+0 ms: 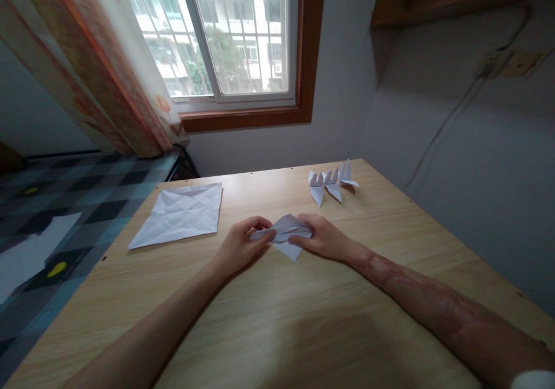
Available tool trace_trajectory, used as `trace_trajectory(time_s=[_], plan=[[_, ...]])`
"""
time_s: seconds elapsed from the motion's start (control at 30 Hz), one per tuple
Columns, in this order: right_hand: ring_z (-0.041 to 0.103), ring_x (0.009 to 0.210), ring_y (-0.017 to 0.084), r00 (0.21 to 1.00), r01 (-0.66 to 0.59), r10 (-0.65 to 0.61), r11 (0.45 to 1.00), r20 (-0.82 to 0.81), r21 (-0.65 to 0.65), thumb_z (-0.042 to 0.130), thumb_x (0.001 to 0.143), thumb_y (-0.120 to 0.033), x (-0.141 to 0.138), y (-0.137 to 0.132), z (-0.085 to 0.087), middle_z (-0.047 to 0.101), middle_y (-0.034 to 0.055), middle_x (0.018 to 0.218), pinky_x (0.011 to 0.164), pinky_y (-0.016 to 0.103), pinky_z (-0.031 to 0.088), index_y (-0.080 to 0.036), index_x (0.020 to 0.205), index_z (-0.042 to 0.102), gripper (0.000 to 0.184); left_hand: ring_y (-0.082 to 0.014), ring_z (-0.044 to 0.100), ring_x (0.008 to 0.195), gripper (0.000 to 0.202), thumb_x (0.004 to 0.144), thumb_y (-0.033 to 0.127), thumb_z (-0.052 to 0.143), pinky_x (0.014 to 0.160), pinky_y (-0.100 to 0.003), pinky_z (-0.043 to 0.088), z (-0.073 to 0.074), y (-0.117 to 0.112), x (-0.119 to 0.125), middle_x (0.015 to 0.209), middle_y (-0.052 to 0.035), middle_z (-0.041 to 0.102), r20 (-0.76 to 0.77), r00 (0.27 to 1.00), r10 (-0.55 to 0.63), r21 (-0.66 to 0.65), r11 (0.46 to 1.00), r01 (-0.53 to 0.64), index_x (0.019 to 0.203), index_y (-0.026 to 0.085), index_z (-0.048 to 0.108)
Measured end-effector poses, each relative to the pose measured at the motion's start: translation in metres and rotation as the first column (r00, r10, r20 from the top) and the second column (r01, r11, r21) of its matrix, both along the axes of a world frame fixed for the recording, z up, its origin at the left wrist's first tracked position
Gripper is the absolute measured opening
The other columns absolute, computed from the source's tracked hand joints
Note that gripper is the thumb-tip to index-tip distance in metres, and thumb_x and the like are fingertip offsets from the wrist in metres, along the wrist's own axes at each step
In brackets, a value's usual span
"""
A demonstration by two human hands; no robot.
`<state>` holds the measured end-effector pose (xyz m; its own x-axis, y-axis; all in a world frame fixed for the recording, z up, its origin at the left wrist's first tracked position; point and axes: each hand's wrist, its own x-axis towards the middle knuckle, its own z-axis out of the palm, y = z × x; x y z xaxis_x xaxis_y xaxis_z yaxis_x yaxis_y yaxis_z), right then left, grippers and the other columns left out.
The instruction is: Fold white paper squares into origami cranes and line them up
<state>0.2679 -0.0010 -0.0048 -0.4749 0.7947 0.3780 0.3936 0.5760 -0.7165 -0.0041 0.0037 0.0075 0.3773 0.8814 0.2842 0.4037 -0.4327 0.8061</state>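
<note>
Between my two hands is a partly folded piece of white paper, with one pointed flap hanging down toward me and another pointing away. My left hand pinches its left end, thumb on top and fingers curled behind. The right end is gripped by my right hand, its thumb lying along the near fold. Both hands are low over the middle of the wooden table. Beyond my right hand, several folded paper cranes stand in a row. A creased sheet of white paper lies flat to the left.
A checked cloth surface adjoins the table on the left, with loose white paper on it. A barred window and a patterned curtain are at the back. On the right wall, a cable hangs from a socket.
</note>
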Motion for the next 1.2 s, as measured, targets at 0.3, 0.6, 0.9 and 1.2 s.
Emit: trace_trajectory(time_s=[0.3, 0.6, 0.9, 1.2], plan=[[0.068, 0.098, 0.026, 0.993, 0.006, -0.053, 0.906, 0.101, 0.422, 0.072, 0.102, -0.019, 0.005, 0.004, -0.007, 0.08, 0.0066, 0.104, 0.093, 0.042, 0.051, -0.025, 0.107, 0.077, 0.009, -0.0228, 0.075, 0.098, 0.01, 0.105, 0.03, 0.074, 0.096, -0.042, 0.057, 0.009, -0.004, 0.001, 0.104, -0.0054, 0.083, -0.071, 0.997, -0.024, 0.496, 0.867, 0.056, 0.1, 0.025, 0.081], [0.067, 0.103, 0.028, 0.985, -0.036, -0.043, 0.898, 0.169, 0.438, 0.072, 0.087, -0.004, 0.01, 0.007, -0.006, 0.079, 0.0067, 0.109, 0.095, 0.045, 0.053, -0.025, 0.106, 0.076, 0.029, -0.0228, 0.074, 0.097, 0.014, 0.101, 0.019, 0.07, 0.094, -0.043, 0.054, 0.002, -0.002, -0.001, 0.113, -0.0033, 0.083, -0.343, 0.939, -0.043, 0.566, 0.788, 0.243, 0.102, 0.028, 0.08], [0.066, 0.104, 0.029, 0.957, -0.222, 0.157, 0.936, 0.242, 0.273, 0.094, 0.084, -0.049, 0.014, -0.001, 0.009, 0.071, 0.0101, 0.115, 0.095, 0.043, 0.055, -0.023, 0.123, 0.075, 0.05, -0.0249, 0.077, 0.098, 0.02, 0.092, 0.019, 0.071, 0.096, -0.045, 0.054, 0.009, -0.008, 0.001, 0.117, -0.0037, 0.084, -0.432, 0.888, -0.16, 0.408, 0.843, 0.35, 0.107, 0.027, 0.081], [0.068, 0.104, 0.028, 0.955, -0.258, 0.209, 0.936, 0.209, 0.241, 0.093, 0.087, -0.056, 0.021, 0.006, 0.006, 0.073, 0.0114, 0.115, 0.094, 0.042, 0.056, -0.021, 0.12, 0.077, 0.051, -0.0249, 0.077, 0.107, 0.012, 0.106, 0.03, 0.069, 0.101, -0.044, 0.055, 0.001, -0.001, -0.003, 0.123, -0.0053, 0.083, -0.488, 0.867, -0.1, 0.425, 0.841, 0.336, 0.109, 0.026, 0.079]])
